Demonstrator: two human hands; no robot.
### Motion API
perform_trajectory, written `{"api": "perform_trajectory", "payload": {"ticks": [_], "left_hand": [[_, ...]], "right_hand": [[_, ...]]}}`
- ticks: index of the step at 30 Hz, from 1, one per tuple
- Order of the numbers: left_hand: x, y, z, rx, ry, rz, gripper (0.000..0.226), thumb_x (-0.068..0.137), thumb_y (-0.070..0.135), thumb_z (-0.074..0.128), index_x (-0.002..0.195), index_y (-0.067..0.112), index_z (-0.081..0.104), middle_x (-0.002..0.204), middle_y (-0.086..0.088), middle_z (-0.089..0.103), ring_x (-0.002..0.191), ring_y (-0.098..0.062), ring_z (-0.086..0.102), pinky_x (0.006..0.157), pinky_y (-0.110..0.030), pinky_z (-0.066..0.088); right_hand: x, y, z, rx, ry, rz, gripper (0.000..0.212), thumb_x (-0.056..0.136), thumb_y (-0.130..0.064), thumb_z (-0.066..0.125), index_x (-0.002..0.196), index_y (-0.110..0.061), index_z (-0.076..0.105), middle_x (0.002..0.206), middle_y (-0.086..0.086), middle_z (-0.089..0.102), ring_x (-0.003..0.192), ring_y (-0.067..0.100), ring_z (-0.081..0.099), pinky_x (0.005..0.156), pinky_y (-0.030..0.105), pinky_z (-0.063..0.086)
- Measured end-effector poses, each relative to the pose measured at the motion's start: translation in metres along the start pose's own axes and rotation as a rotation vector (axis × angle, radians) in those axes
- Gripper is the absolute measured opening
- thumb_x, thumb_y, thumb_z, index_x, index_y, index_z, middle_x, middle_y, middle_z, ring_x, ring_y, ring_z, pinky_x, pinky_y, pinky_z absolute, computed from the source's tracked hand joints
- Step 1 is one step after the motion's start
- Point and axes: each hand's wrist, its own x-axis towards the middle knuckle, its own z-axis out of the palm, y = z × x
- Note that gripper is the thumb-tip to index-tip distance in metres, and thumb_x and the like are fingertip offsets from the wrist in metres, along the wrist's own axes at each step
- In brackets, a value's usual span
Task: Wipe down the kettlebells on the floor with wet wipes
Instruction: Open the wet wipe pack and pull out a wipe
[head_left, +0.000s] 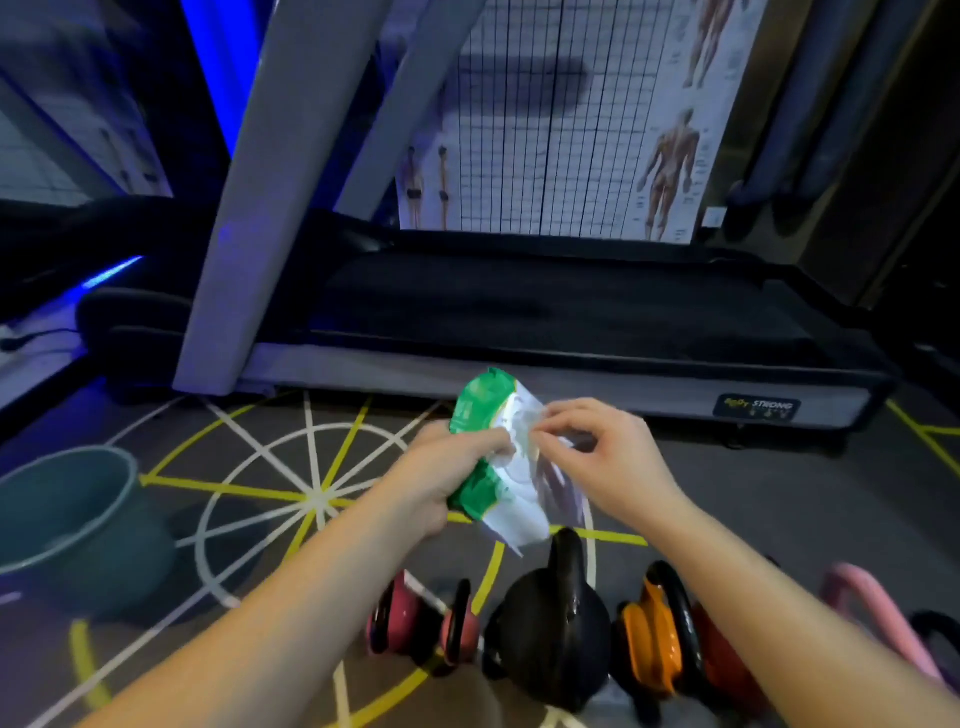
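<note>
Left hand (434, 480) gripped the green wipes pack (491, 457) above the kettlebells (553, 629); right hand (597, 457) fingertips pinched its white top.

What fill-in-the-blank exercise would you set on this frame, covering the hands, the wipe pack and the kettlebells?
1. The left hand grips and the right hand pinches a wet-wipe pack printed white and ____.
2. The largest kettlebell, in the middle of the row, is ____.
3. The teal bucket stands on the floor to the ____ of both hands.

Missing words: green; black; left.
</note>
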Motion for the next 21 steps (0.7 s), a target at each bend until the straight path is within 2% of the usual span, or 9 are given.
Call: {"api": "perform_trajectory", "payload": {"ticks": [2,4,6,12,16,19,21], "left_hand": [[-0.001,-0.001,-0.008,0.032,0.028,0.032,0.008,0.077,0.002,0.072,0.083,0.008,0.071,0.075,-0.012,0.068,0.064,-0.025,0.064,0.061,-0.03,0.051],[-0.003,-0.001,-0.017,0.043,0.034,0.042,0.019,0.076,0.006,0.074,0.095,0.006,0.073,0.084,-0.015,0.073,0.073,-0.029,0.068,0.068,-0.037,0.054],[-0.008,-0.002,-0.021,0.061,0.032,0.046,0.025,0.076,0.008,0.076,0.101,0.006,0.073,0.091,-0.018,0.075,0.077,-0.031,0.07,0.07,-0.039,0.055],[-0.026,-0.001,-0.026,0.028,0.056,0.05,0.024,0.08,0.01,0.075,0.105,0.007,0.072,0.096,-0.017,0.076,0.081,-0.032,0.07,0.074,-0.044,0.057],[-0.032,0.004,-0.036,0.0,0.04,0.05,0.031,0.083,0.021,0.078,0.111,0.009,0.073,0.101,-0.016,0.077,0.086,-0.032,0.074,0.085,-0.052,0.058],[-0.037,0.009,-0.039,-0.067,0.004,0.019,0.033,0.087,0.03,0.075,0.113,0.01,0.074,0.102,-0.013,0.077,0.086,-0.029,0.074,0.088,-0.049,0.058],[-0.042,0.012,-0.037,-0.143,-0.031,-0.012,0.026,0.089,0.034,0.073,0.106,0.015,0.076,0.102,-0.009,0.077,0.086,-0.026,0.073,0.088,-0.044,0.058]], "right_hand": [[-0.006,-0.001,0.005,0.036,-0.036,0.014,0.015,0.087,-0.02,0.077,0.101,-0.024,0.08,0.113,-0.018,0.067,0.093,0.0,0.067,0.081,0.013,0.051],[-0.01,-0.007,0.007,0.085,-0.028,0.03,0.022,0.088,-0.021,0.076,0.11,-0.028,0.077,0.116,-0.019,0.067,0.09,-0.001,0.067,0.081,0.012,0.049],[-0.012,-0.013,0.012,0.083,-0.002,0.027,0.021,0.089,-0.025,0.075,0.109,-0.029,0.077,0.114,-0.018,0.068,0.085,-0.001,0.067,0.08,0.012,0.049],[-0.017,-0.022,0.031,-0.06,0.05,-0.081,0.021,0.087,-0.029,0.076,0.108,-0.031,0.076,0.115,-0.014,0.064,0.074,0.005,0.066,0.078,0.036,0.057],[-0.015,-0.033,0.036,-0.034,0.157,-0.083,0.011,0.085,-0.034,0.076,0.095,-0.029,0.072,0.105,-0.015,0.065,0.075,0.006,0.066,0.074,0.041,0.056],[-0.014,-0.042,0.037,-0.093,0.194,-0.039,0.018,0.085,-0.041,0.073,0.083,-0.027,0.062,0.089,-0.013,0.065,0.072,0.007,0.065,0.069,0.043,0.055],[-0.015,-0.049,0.036,-0.135,0.226,-0.03,0.025,0.086,-0.043,0.071,0.078,-0.024,0.058,0.082,-0.011,0.065,0.068,0.006,0.064,0.069,0.041,0.054]]}}
